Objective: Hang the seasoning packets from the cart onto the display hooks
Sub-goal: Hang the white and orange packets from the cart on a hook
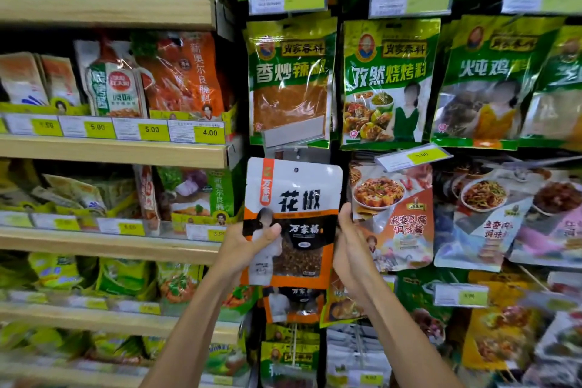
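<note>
At the hook wall, you hold the peppercorn packet [293, 198] w/ left hand [248, 246] & right hand [349, 242] gripping its edges (hang-hole just under the display hook [296, 149]); misalign it and it'll likely drop.

Packet [293, 198], white and orange, held upright before the hanging display. Left hand [248, 244] grips its left edge, thumb across the front. Right hand [349, 239] holds the right edge, thumb upward, fingers hidden behind. Packet's top hole sits just below a blank label holder [294, 132]. Green packets [390, 82] hang above; tofu-sauce packet [393, 214] just right; wooden shelves [110, 151] to the left
</note>
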### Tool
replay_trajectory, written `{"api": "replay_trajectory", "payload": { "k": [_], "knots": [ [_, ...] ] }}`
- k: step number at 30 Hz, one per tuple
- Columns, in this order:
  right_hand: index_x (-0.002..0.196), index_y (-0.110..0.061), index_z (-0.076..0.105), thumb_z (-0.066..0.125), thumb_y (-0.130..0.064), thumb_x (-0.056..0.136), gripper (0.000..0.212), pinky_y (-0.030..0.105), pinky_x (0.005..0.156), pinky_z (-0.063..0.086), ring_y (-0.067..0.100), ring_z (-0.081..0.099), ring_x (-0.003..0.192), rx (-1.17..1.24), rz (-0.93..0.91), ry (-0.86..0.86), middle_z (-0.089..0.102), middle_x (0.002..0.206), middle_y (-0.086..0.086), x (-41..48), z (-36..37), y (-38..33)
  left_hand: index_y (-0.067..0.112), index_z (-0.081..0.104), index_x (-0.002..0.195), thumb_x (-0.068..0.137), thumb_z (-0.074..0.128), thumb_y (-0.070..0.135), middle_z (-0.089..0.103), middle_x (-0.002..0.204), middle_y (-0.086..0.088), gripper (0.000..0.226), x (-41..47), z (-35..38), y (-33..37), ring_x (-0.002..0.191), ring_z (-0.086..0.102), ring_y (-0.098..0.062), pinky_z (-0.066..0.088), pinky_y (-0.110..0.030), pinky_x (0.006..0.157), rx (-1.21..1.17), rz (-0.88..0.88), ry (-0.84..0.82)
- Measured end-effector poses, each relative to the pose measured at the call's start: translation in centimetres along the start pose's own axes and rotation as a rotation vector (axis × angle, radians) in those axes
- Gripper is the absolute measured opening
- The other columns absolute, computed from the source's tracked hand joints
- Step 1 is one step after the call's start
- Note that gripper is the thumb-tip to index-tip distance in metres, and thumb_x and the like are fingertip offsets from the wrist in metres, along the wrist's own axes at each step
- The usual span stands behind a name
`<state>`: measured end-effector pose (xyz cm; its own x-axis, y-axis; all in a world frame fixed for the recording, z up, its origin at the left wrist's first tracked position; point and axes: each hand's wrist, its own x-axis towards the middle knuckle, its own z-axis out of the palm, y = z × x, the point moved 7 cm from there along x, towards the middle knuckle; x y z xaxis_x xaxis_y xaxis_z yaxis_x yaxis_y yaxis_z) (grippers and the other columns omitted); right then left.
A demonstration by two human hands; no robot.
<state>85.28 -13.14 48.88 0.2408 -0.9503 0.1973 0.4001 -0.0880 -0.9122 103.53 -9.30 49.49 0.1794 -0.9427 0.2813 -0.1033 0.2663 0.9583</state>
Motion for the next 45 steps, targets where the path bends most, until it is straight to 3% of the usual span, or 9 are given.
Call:
{"api": "replay_trajectory", "payload": {
  "k": [4, 6, 9, 11, 13, 19, 26, 37, 45],
  "knots": [
    [0.105, -0.017, 0.068, 0.074, -0.044, 0.069, 0.046, 0.032, 0.093, 0.05, 0.015, 0.065, 0.109, -0.173, -0.046, 0.023, 0.072, 0.11, 0.0, 0.1, -0.7, -0.3, 0.016, 0.066, 0.086, 0.067, 0.073, 0.044, 0.072, 0.082, 0.012, 0.034, 0.2, 1.7, 0.2, 0.079, 0.066, 0.002, 0.054, -0.019, 0.07, 0.003, 0.009, -0.018],
    [0.101, -0.018, 0.069, 0.076, -0.033, 0.07, 0.035, 0.026, 0.085, 0.052, 0.012, 0.068, 0.102, -0.172, -0.064, 0.061, 0.074, 0.105, -0.001, 0.5, -1.4, -0.2, 0.02, 0.07, 0.087, 0.074, 0.071, 0.043, 0.074, 0.083, 0.007, 0.027, 0.2, 1.4, 1.3, 0.075, 0.065, 0.002, 0.05, -0.016, 0.067, 0.111, 0.088, 0.049],
    [0.101, -0.016, 0.068, 0.074, -0.026, 0.074, 0.029, 0.025, 0.083, 0.052, 0.012, 0.068, 0.1, -0.164, -0.068, 0.099, 0.074, 0.102, -0.003, 1.2, -2.4, -0.2, 0.015, 0.07, 0.105, 0.09, 0.064, 0.031, 0.07, 0.083, 0.003, 0.023, -0.2, -2.6, 5.1, 0.074, 0.063, 0.003, 0.047, -0.013, 0.064, 0.339, 0.355, 0.47],
    [0.099, -0.016, 0.068, 0.074, -0.022, 0.078, 0.022, 0.026, 0.083, 0.052, 0.012, 0.069, 0.098, -0.197, -0.062, 0.111, 0.075, 0.099, -0.004, 1.6, -2.7, -0.2, 0.01, 0.065, 0.111, 0.095, 0.055, 0.022, 0.066, 0.088, -0.002, 0.022, -0.9, -4.6, 8.8, 0.081, 0.061, -0.015, 0.046, -0.023, 0.065, 0.607, 0.629, 0.739],
    [0.098, -0.018, 0.069, 0.072, -0.021, 0.081, 0.018, 0.024, 0.082, 0.052, 0.012, 0.069, 0.097, -0.229, -0.069, 0.094, 0.075, 0.098, -0.004, 1.9, -2.5, -0.4, 0.004, 0.063, 0.111, 0.096, 0.052, 0.014, 0.064, 0.096, -0.013, 0.022, -0.4, -5.2, 11.1, 0.089, 0.056, -0.027, 0.045, -0.032, 0.071, 0.871, 0.842, 0.853],
    [0.096, -0.018, 0.071, 0.073, -0.032, 0.075, 0.025, 0.024, 0.079, 0.053, 0.012, 0.07, 0.095, -0.271, -0.1, 0.039, 0.075, 0.097, -0.003, 3.2, -1.1, -1.3, -0.001, 0.062, 0.113, 0.099, 0.043, 0.014, 0.06, 0.112, -0.024, 0.028, 3.5, -5.8, 11.0, 0.108, 0.048, -0.032, 0.037, -0.043, 0.094, 1.213, 1.009, 0.752],
    [0.092, -0.018, 0.07, 0.072, -0.021, 0.083, 0.009, 0.032, 0.085, 0.053, 0.013, 0.069, 0.092, -0.303, -0.071, 0.105, 0.075, 0.093, -0.002, 4.6, -0.7, -1.7, -0.003, 0.056, 0.112, 0.1, 0.038, 0.015, 0.058, 0.111, -0.026, 0.028, 4.2, -6.4, 10.0, 0.109, 0.045, -0.031, 0.034, -0.042, 0.1, 1.168, 1.066, 0.694],
    [0.1, -0.008, 0.067, 0.069, -0.017, 0.087, 0.016, 0.036, 0.09, 0.051, 0.021, 0.066, 0.098, -0.355, -0.047, 0.266, 0.071, 0.098, 0.004, 6.9, -0.2, -1.5, -0.006, 0.057, 0.112, 0.094, 0.047, 0.006, 0.06, 0.11, -0.026, 0.024, 3.6, -6.6, 9.9, 0.11, 0.048, -0.032, 0.038, -0.05, 0.102, 1.144, 1.097, 0.626],
    [0.118, -0.001, 0.061, 0.068, -0.017, 0.089, 0.034, 0.041, 0.096, 0.048, 0.029, 0.06, 0.11, -0.467, -0.057, 0.397, 0.065, 0.117, 0.013, 10.3, -0.5, -0.9, -0.005, 0.057, 0.113, 0.092, 0.051, 0.002, 0.058, 0.111, -0.025, 0.023, 3.6, -6.9, 10.1, 0.109, 0.048, -0.033, 0.042, -0.051, 0.098, 1.14, 1.072, 0.576]
  ]
}}
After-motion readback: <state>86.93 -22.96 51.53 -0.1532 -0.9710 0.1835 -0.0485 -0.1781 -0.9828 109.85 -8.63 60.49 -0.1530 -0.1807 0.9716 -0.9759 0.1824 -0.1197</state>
